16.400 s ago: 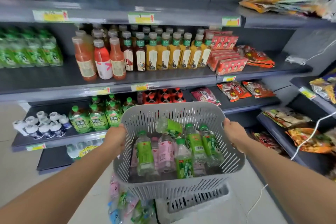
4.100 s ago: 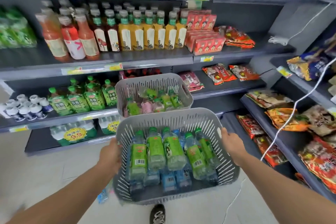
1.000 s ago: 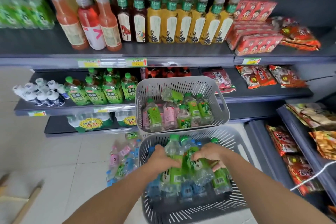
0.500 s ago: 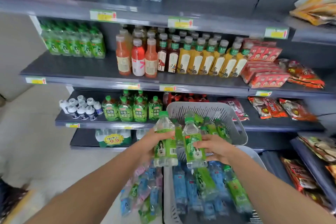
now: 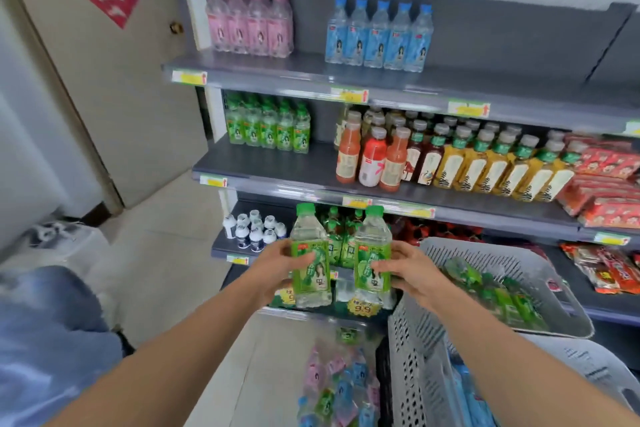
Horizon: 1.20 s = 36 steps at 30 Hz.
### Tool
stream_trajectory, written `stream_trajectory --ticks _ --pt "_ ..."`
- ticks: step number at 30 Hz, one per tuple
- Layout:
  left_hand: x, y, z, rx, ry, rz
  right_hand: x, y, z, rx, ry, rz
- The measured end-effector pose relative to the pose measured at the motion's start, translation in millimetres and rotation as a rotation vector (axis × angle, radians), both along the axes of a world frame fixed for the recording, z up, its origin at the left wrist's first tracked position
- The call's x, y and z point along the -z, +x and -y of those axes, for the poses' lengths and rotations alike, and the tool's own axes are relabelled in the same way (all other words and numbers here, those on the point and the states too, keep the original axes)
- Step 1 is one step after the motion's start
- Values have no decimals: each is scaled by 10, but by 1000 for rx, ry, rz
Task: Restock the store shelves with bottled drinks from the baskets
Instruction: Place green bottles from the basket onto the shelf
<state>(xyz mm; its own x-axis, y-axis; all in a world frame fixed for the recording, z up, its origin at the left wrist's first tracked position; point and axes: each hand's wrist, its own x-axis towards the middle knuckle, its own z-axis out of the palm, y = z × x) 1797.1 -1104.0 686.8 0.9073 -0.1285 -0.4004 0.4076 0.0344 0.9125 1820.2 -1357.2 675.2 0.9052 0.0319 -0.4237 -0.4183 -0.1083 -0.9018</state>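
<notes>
Two green-capped bottles [image 5: 310,262] upright, caps up; hands grip one each: left [image 5: 277,267], right [image 5: 407,270].

left hand [image 5: 273,265] and right hand [image 5: 414,272] raised out of basket [image 5: 414,381], green bottles [image 5: 309,255] lifted upright

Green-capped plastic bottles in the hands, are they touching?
Apart. Head view shows a gap between the left green-capped plastic bottle and the right bottle.

A small shop: grey shelves [image 5: 277,166] with yellow price tags [image 5: 188,77] carry rows of bottled drinks [image 5: 379,35] and snack packets [image 5: 606,184].
</notes>
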Motion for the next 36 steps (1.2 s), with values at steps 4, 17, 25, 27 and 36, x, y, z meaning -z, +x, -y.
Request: stream_trajectory --ticks 4,17,25,27,36 --pt "-77 95 -479 -87 6 49 -85 194 -516 -16 -23 76" --pt "-124 1094 -1270 -227 15 151 -149 1454 -1399 -151 25 158" --pt "-150 1849 -1667 -257 10 159 -170 2357 -1883 -179 -9 205" --pt "-141 2023 -1776 -266 -6 160 -144 2570 -2029 -180 -21 206" --pt "-6 2968 -2541 -246 -40 135 19 3554 -2854 -146 -143 249"
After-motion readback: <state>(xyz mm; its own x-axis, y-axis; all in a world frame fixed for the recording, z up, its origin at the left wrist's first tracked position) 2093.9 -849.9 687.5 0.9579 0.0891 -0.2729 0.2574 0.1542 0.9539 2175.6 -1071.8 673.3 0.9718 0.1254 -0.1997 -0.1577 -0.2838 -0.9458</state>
